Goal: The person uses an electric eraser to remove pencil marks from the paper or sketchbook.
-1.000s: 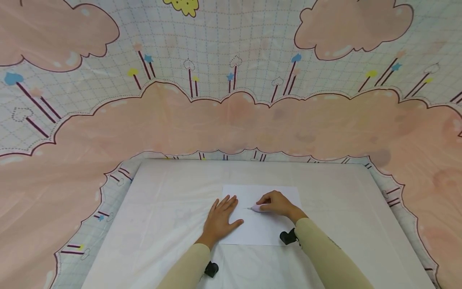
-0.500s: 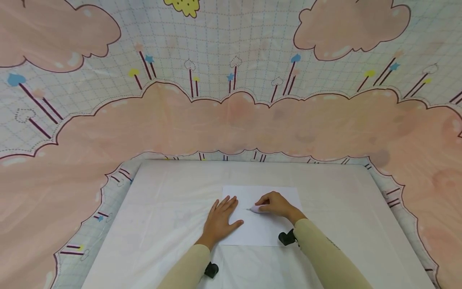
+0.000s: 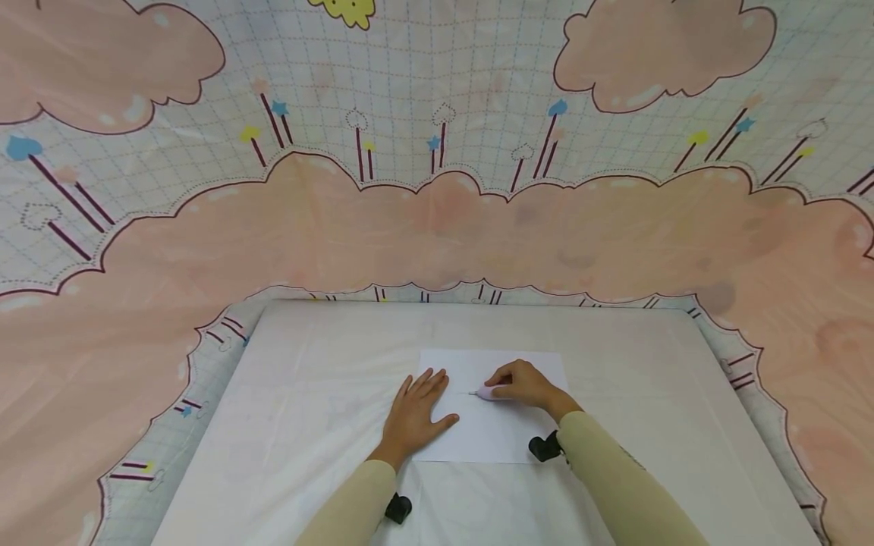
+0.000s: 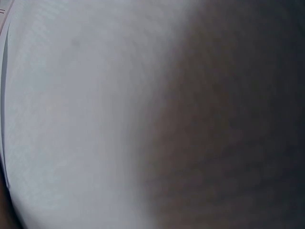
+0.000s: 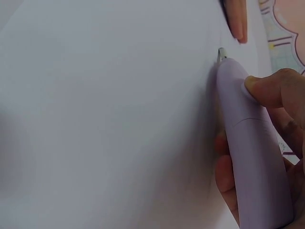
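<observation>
A sheet of white paper (image 3: 488, 444) lies on the white-covered table. My left hand (image 3: 415, 415) rests flat at its left side, fingers spread and thumb pointing right. Over the middle of the sheet my right hand (image 3: 526, 384) grips a lavender electric eraser (image 5: 255, 162), its nose toward the left hand. In the right wrist view the thumb (image 5: 269, 89) lies on a button on the body, and other fingers curl beneath it. A small pale tip (image 5: 222, 52) sticks out at the front. Just left of it shows a short thin dark line (image 3: 472, 393).
White cloth covers the table (image 3: 328, 349). Behind and around it hangs a curtain (image 3: 444, 235) printed with peach clouds and a grid. Black wrist devices sit at the left cuff (image 3: 398, 508) and right cuff (image 3: 544, 447). The left wrist view is mostly blurred.
My right hand, with the electric eraser, has shifted very slightly left and then back right. The left hand and the paper stay in place.
</observation>
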`<action>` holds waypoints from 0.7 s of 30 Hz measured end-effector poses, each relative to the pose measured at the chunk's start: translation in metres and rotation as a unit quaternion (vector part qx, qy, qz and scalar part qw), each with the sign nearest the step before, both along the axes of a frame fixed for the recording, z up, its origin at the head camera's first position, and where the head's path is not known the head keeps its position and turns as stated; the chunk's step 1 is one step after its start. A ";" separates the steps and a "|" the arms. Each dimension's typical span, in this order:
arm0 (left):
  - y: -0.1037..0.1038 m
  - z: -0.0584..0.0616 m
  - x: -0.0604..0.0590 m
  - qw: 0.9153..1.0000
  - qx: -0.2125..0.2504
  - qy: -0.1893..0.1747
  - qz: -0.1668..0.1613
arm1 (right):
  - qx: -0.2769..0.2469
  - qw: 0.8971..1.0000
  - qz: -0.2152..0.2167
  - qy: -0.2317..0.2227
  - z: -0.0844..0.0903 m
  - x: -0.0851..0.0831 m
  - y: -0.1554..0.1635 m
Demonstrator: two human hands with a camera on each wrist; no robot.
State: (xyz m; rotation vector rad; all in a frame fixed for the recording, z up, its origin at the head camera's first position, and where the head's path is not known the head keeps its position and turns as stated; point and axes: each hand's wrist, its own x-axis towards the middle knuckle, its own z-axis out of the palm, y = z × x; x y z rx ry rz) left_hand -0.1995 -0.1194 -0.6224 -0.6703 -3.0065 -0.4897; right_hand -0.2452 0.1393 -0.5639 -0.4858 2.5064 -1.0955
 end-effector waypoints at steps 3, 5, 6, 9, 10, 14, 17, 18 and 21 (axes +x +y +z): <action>0.000 0.000 0.000 1.000 -0.002 -0.005 0.001 | 0.000 1.000 0.000 -0.001 -0.002 -0.001 -0.002; 0.000 0.001 0.001 1.000 -0.002 -0.005 0.001 | 0.002 1.000 -0.001 -0.001 -0.002 -0.001 -0.003; 0.000 0.000 0.000 1.000 -0.001 -0.003 0.000 | 0.002 1.000 -0.002 -0.001 -0.002 -0.001 -0.003; 0.000 0.000 0.001 1.000 -0.002 0.004 -0.001 | 0.006 1.000 -0.003 0.000 -0.001 0.000 -0.002; 0.000 -0.001 0.001 1.000 0.000 0.009 -0.002 | 0.007 1.000 -0.004 -0.001 -0.001 0.000 -0.001; -0.001 -0.002 0.002 1.000 0.009 0.027 -0.005 | 0.010 1.000 -0.009 -0.006 0.000 0.002 0.002; -0.001 -0.003 0.003 0.999 0.013 0.034 -0.007 | 0.004 1.000 -0.008 -0.008 -0.001 0.002 0.005; -0.001 -0.003 0.004 0.999 0.015 0.035 -0.007 | 0.004 1.000 -0.007 -0.007 -0.002 0.002 0.005; 0.001 -0.002 0.005 0.999 0.015 0.030 -0.006 | 0.000 1.000 -0.005 -0.004 -0.002 0.002 0.005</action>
